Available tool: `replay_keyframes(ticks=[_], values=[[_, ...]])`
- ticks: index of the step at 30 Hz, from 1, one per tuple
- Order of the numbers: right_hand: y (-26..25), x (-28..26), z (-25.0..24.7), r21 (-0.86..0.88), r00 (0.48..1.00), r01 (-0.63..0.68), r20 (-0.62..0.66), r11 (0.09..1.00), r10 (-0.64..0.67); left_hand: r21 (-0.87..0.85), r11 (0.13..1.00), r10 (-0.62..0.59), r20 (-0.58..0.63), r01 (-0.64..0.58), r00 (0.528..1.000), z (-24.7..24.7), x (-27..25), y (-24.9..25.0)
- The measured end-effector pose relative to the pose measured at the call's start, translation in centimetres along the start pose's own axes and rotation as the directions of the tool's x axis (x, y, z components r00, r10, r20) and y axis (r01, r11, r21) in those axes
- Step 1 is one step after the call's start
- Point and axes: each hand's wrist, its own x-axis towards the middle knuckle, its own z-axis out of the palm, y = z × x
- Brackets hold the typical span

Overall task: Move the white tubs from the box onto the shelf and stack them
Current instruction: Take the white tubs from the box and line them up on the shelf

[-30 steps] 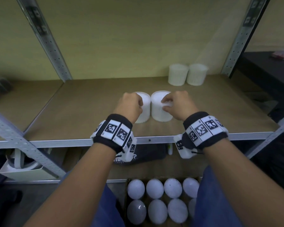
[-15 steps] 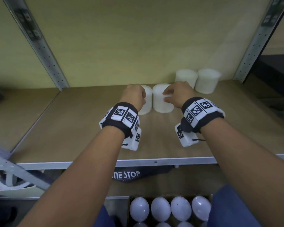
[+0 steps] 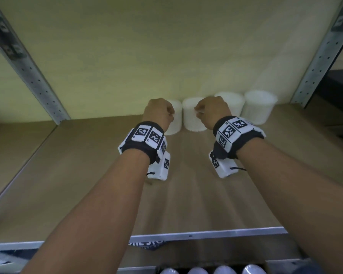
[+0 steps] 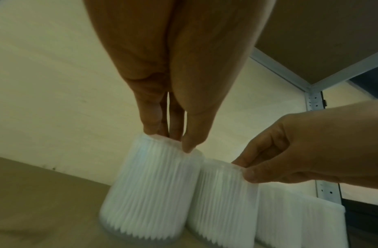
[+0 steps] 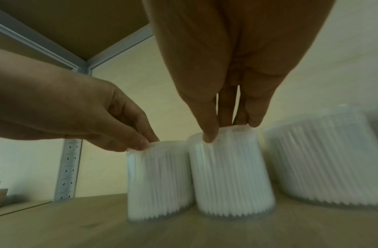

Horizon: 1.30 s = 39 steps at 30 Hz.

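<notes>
Four white ribbed tubs stand in a row along the back of the wooden shelf (image 3: 87,184). My left hand (image 3: 159,113) pinches the top rim of the leftmost tub (image 3: 174,123) (image 4: 150,188) (image 5: 158,181). My right hand (image 3: 211,111) pinches the rim of the tub beside it (image 3: 192,117) (image 5: 228,172) (image 4: 222,201). Both tubs rest on the board, close together. Two more tubs (image 3: 236,101) (image 3: 259,105) stand to the right against the wall. Tops of several tubs in the box (image 3: 212,270) show below the shelf.
Perforated metal uprights (image 3: 28,70) (image 3: 321,50) frame the shelf bay, and a metal lip (image 3: 206,233) runs along its front edge. The board of the shelf above (image 5: 67,25) hangs over the hands. A dark surface (image 3: 341,82) lies to the right.
Both hands have carried their tubs from the shelf's front middle to the back wall, beside the two tubs at the right. The head view has tilted up.
</notes>
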Motion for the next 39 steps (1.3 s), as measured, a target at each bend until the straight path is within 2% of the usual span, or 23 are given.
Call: replay_keyframes(ticks=[5,11,15,17,20,23,28,32,39], values=[[0.2,0.9,0.5,-0.027,1.0,0.005,-0.023,1.0,-0.006,-0.005,1.0,0.011,-0.01,-0.011,1.0,0.7,1.3,0.1],[0.2,0.4,0.6,-0.06,0.999,0.004,-0.047,0.998,-0.007,0.017,0.996,0.09,-0.028,-0.089,0.996,1.1,1.1,0.2],[0.5,-0.4,0.4,-0.022,0.999,0.032,0.022,0.999,-0.032,0.043,0.994,0.094,0.034,-0.096,0.995,0.5,0.9,0.3],[0.8,-1.5,0.1,0.015,0.999,0.035,0.006,0.999,-0.035,0.074,0.991,0.105,0.089,-0.112,0.99,0.3,0.2,0.4],[1.4,-4.2,-0.2,0.044,0.998,0.013,-0.061,0.999,-0.011,0.103,0.988,0.102,0.142,-0.118,0.985,0.5,-1.7,0.6],[2.0,-7.7,-0.5,0.041,0.997,-0.008,-0.07,0.999,0.011,0.095,0.987,0.116,0.133,-0.13,0.984,0.4,-4.3,1.1],[2.4,-13.8,-2.3,0.041,0.998,-0.063,-0.023,0.997,0.064,0.027,0.991,0.125,0.117,-0.129,0.985,-0.8,-10.2,2.5],[2.8,-18.6,-3.7,-0.001,0.996,-0.067,0.056,0.998,0.067,-0.021,0.997,0.079,0.193,-0.076,0.978,-1.3,-15.2,3.5],[4.6,-26.5,-3.9,-0.035,0.987,-0.095,0.127,0.995,0.098,-0.016,0.985,0.171,0.248,-0.172,0.953,-0.6,-23.0,6.1]])
